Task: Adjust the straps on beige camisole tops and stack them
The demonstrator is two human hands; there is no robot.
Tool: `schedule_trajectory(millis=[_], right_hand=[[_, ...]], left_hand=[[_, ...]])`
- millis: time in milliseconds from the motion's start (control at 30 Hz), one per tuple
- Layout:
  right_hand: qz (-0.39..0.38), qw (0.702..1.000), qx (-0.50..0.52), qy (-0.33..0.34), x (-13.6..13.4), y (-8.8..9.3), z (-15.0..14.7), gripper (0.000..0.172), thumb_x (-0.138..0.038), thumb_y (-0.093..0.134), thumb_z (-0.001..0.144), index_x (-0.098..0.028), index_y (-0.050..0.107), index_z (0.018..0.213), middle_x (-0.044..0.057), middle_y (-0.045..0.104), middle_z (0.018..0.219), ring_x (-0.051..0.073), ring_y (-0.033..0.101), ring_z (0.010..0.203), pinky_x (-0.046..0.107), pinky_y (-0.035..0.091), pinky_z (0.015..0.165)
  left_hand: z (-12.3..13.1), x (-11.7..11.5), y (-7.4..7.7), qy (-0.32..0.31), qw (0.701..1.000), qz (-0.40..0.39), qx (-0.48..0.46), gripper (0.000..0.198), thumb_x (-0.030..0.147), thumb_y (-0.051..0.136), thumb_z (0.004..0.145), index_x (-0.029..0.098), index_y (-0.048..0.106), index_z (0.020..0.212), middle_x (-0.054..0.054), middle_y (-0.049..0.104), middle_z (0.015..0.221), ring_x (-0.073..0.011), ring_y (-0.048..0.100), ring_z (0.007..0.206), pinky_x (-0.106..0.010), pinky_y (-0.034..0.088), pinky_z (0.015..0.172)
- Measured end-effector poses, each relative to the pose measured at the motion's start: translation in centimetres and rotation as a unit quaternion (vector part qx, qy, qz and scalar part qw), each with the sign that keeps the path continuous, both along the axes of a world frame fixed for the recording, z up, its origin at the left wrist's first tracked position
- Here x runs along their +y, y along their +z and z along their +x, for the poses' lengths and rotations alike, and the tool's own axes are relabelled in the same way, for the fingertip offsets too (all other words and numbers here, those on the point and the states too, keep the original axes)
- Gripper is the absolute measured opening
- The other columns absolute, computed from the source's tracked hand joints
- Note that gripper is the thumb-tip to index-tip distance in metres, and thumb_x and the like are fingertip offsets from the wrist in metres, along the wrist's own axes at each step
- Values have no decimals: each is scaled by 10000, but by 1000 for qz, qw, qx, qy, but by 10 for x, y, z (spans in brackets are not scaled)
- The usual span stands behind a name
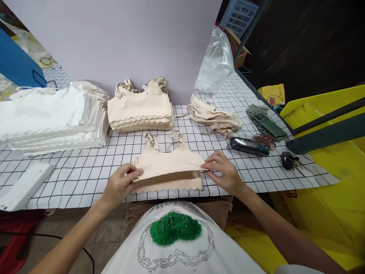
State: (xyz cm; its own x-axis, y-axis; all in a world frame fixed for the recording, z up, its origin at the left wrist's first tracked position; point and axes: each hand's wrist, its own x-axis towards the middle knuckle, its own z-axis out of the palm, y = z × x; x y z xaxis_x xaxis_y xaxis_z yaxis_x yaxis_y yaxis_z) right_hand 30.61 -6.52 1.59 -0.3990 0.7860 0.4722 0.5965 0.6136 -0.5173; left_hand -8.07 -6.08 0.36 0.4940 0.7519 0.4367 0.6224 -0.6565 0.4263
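The left hand [121, 182] has its thumb and forefinger closed on the left end of the raised front hem of a beige strappy crop top [168, 161], which lies near the table's front edge, straps pointing away from the person. The right hand [224, 173] pinches the opposite end of that hem between its fingertips, so the front layer lifts off the back one and a gap shows. The fabric looks light, soft and limp, likely stretchy rather than fragile; the two hem corners seem the best hold, while the thin straps would probably tangle. Around it, from the left, a white oblong device [28, 186] lies near the table edge, with a thick stack of white garments [57, 118] behind. A stack of beige tops [139, 108] sits just beyond the straps, limiting room there. Further right come a loose heap of beige pieces [213, 116], a glossy black case [249, 146] near the right hand, where it could catch an outward sweep, and a bunch of keys [289, 161].
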Motion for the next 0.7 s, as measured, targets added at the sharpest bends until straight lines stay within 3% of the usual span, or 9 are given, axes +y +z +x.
schedule_trajectory(millis=[100,200,267,367,433,533,700], right_hand=[[-40,992,-106,55,-20,0,2,140,-235,645,921,-269,731,1026,81,711,978,292,606,1018,636,392,1005],[-53,989,-126,52,-23,1,3,230,-364,684,911,-267,711,1118,114,694,1107,326,592,1094,661,338,1038],[-28,996,-81,33,-11,6,-2,201,-355,657,929,-260,719,1095,118,693,1076,311,594,1041,598,404,980],[0,999,-24,36,22,18,-24,160,-292,607,963,-247,732,1052,105,695,975,270,585,944,488,471,867],[8,998,-25,58,46,24,-47,155,-279,595,974,-227,737,1008,101,696,940,259,576,931,460,477,850],[23,994,-55,88,77,24,-82,163,-251,589,979,-187,738,956,102,700,911,254,564,933,447,463,859],[32,989,-82,117,107,14,-115,132,-215,618,958,-173,739,925,95,699,887,241,562,904,410,448,842]], left_hand=[[-9,-14,7,-28,998,-36,34,355,62,486,918,263,725,1088,-77,663,964,-208,632,872,-337,548,739],[-15,-10,15,-9,995,-102,14,388,108,461,932,282,710,1174,-87,663,1053,-229,637,992,-365,553,825],[-15,9,19,45,991,-129,-16,347,185,479,941,265,708,1188,-87,655,1063,-233,639,1021,-355,549,843],[-9,54,18,101,981,-164,-22,285,291,543,917,215,735,1114,-80,664,1003,-207,651,883,-323,546,777],[-2,87,12,94,981,-167,-17,280,284,543,905,191,745,1075,-83,667,983,-184,638,809,-308,541,739],[8,129,-4,65,994,-92,6,327,179,488,888,185,748,1085,-95,656,1021,-207,630,894,-340,535,804],[10,163,-26,9,998,-39,57,258,156,516,879,179,763,952,-90,630,931,-222,618,868,-343,524,760]])
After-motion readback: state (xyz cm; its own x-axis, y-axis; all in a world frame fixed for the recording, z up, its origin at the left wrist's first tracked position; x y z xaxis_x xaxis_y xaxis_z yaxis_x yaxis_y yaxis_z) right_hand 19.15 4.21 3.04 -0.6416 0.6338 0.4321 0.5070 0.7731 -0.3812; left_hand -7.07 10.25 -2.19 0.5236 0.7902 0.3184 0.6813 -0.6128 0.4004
